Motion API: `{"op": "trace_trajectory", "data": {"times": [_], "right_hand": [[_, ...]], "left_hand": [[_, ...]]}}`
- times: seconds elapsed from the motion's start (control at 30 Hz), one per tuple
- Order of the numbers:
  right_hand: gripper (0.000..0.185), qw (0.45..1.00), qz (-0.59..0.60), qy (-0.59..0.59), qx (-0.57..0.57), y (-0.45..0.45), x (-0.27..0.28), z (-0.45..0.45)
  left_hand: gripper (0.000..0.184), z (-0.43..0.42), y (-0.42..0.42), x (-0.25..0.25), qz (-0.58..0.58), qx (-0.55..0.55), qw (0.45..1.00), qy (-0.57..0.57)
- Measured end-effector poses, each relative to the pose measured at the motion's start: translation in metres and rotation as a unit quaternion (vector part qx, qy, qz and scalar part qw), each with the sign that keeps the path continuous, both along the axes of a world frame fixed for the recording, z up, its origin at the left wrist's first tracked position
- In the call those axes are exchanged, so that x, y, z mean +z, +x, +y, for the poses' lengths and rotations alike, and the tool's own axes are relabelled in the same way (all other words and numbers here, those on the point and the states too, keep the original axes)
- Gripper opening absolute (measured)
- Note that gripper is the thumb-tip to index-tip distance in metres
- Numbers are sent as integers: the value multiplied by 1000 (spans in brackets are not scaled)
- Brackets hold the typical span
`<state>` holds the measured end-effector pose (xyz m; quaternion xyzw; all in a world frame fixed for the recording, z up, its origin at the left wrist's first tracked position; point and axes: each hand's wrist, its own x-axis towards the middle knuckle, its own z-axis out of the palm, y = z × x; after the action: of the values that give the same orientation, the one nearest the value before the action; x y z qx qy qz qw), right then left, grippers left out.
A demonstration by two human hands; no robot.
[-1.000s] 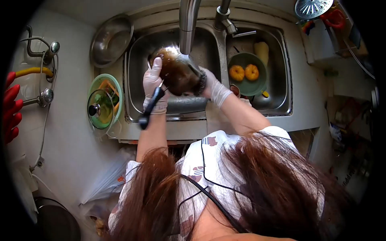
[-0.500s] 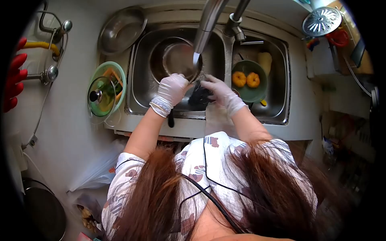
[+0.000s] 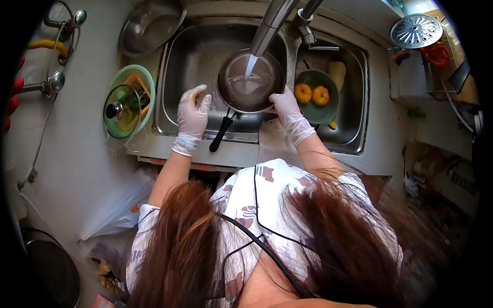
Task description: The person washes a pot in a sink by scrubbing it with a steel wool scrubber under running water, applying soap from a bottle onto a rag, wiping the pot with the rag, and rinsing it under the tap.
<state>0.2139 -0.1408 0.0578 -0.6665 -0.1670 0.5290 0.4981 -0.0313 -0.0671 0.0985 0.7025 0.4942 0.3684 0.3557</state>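
Observation:
A round metal pan (image 3: 241,97) sits in the left sink basin (image 3: 177,66), with water falling into it from the faucet (image 3: 267,33). At its near edge a black handle (image 3: 221,134) on thin metal prongs points toward me; I cannot tell how it joins the pan. My right hand (image 3: 287,106), in a white glove, pinches the pan's right rim. Left of the pan, my gloved left hand (image 3: 193,110) is raised with thumb and fingers apart, holding nothing.
The right basin holds a green bowl (image 3: 318,114) with two orange fruits or squashes (image 3: 311,94) and a pale squash-like item (image 3: 337,75). On the left counter are a green basin (image 3: 150,82) under a glass lid (image 3: 128,110) and a metal bowl (image 3: 149,31).
The pan has moved right, under the running water. My left hand has let go and moved left; my right hand has taken the rim. A dark, blurred item between my hands no longer shows.

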Motion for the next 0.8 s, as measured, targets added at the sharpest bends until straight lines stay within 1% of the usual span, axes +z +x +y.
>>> {"op": "trace_trajectory", "data": {"times": [0.03,0.07,0.13,0.17,0.27,0.3,0.33,0.37,0.4,0.43,0.47,0.53,0.57,0.6,0.63,0.67,0.7,0.73,0.77,0.8], "right_hand": [[48,999,-36,11,10,2,-17,0],[49,997,-73,22,20,0,-15,2],[53,996,-81,28,13,-4,-9,3],[55,996,-86,31,8,-6,3,6],[59,995,-94,17,33,-3,42,24],[61,982,-179,58,34,1,42,34],[62,985,-167,33,23,9,48,38],[62,984,-174,33,32,21,48,42],[62,982,-181,33,38,29,59,46],[61,982,-187,-10,33,34,74,40],[60,986,-160,-18,42,35,81,32],[60,992,-98,-36,64,33,88,18],[59,995,-58,-39,66,31,80,16],[59,996,-45,-37,67,27,73,15],[59,997,-32,-32,68,22,66,17],[58,997,-18,-27,68,16,65,20],[54,981,-169,48,83,11,68,19],[49,936,-317,123,94,8,75,16],[44,863,-456,192,102,4,89,13],[40,763,-584,256,108,1,100,12]], "left_hand": [[33,1,-6,-17,-18,-27,993,-115],[37,3,-5,-14,-37,-53,971,-228],[45,-5,0,-7,-83,-104,915,-380],[49,-12,10,19,-139,-139,880,-433],[46,-5,21,26,-76,-147,841,-516],[38,-2,33,25,-114,-147,848,-495],[35,3,43,17,-144,-152,845,-491],[32,9,54,3,-172,-158,841,-488],[31,11,64,0,-199,-167,836,-484],[31,7,72,-1,-218,-163,812,-516],[26,3,72,1,-227,-176,784,-551],[21,-11,60,9,-293,-156,694,-639],[22,-15,51,7,-295,-193,682,-641],[23,-19,43,6,-296,-226,670,-642],[24,-23,40,5,-266,-211,696,-633],[24,-24,38,7,-263,-189,712,-623],[24,-25,37,8,-258,-169,727,-613],[24,-25,36,8,-254,-151,742,-602],[19,-25,34,3,-230,-135,760,-592],[17,-26,34,6,-222,-122,772,-583]]}}
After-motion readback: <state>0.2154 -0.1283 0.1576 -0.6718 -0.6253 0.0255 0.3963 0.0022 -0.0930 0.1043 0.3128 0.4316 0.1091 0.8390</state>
